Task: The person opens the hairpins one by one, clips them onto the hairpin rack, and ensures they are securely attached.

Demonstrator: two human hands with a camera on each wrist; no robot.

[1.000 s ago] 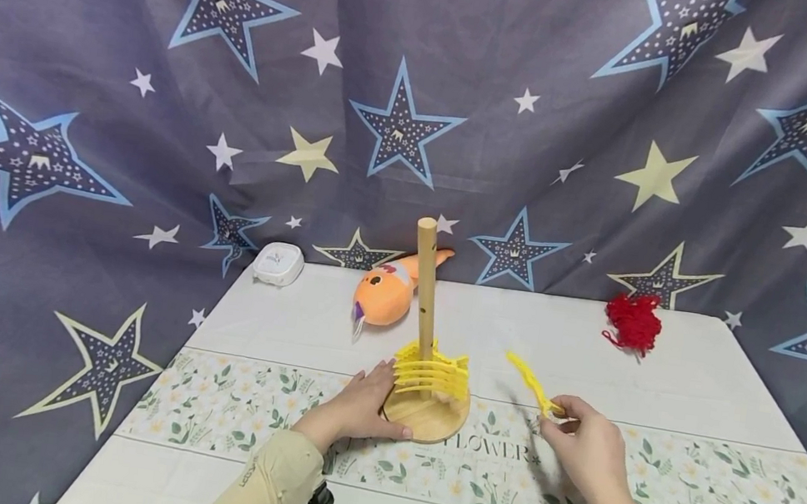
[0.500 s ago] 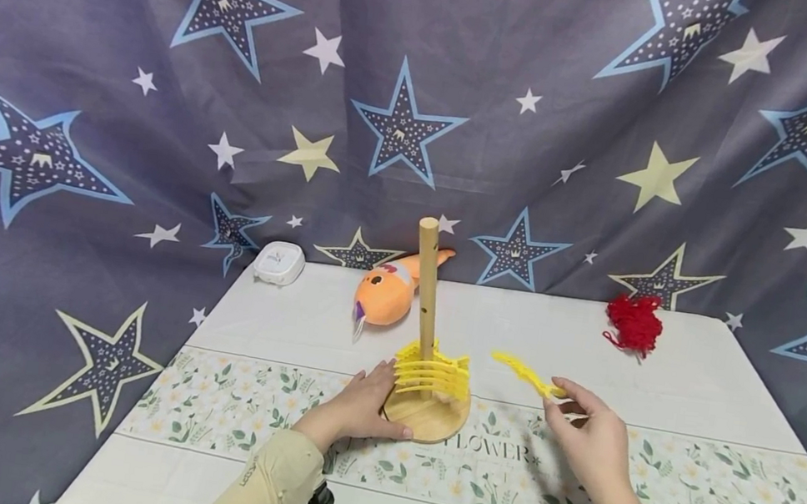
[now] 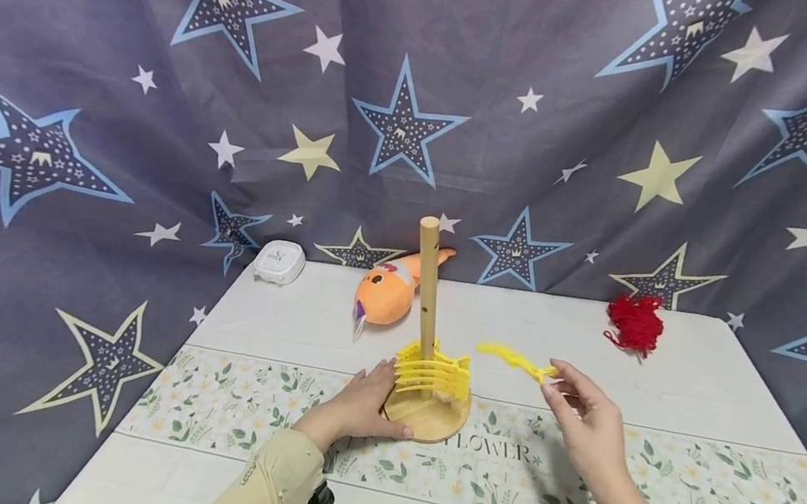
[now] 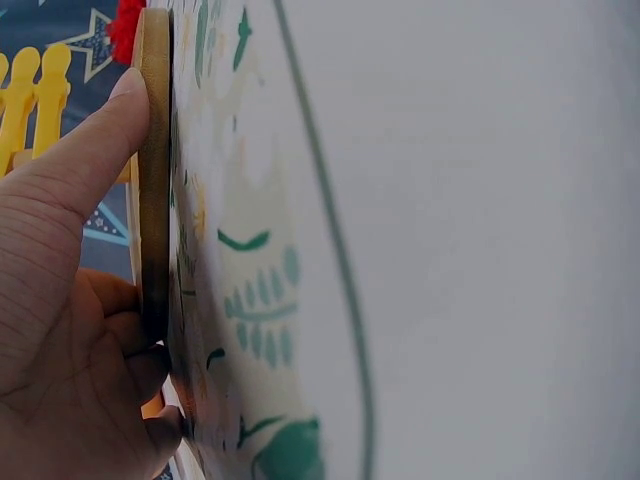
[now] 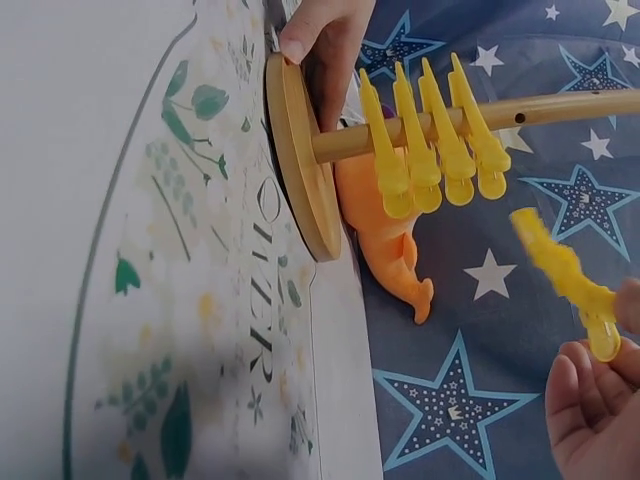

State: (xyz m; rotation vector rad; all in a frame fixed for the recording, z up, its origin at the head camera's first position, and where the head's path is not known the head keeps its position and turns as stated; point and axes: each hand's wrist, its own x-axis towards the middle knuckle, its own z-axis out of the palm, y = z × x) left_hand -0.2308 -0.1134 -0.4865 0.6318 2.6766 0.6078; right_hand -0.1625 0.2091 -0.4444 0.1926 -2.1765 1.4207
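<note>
A wooden stand has an upright post (image 3: pixel 427 289) with holes and a round base (image 3: pixel 422 424). My left hand (image 3: pixel 358 406) grips the base's left edge, with the thumb at the front rim (image 4: pixel 152 190) and the other fingers curled at the far side. Several long yellow plastic hair clips (image 3: pixel 437 376) sit one above another low on the post, handles toward the right. Right of them, my right hand (image 3: pixel 589 426) pinches one more yellow hair clip (image 5: pixel 563 268) by its handle, between thumb and fingers. Raised above the table, this clip points left toward the post, apart from it.
An orange plush toy (image 3: pixel 385 296) lies behind the stand. A white square case (image 3: pixel 279 263) sits at the back left, a red yarn bundle (image 3: pixel 634 322) at the back right. A floral-banded cloth (image 3: pixel 218 406) covers the table, and a star-patterned curtain (image 3: pixel 460 40) hangs behind it.
My right hand has lifted slightly and turned the held hair clip from a steep slant to nearly level, its tip moving left toward the post. The left hand and stand stay put.
</note>
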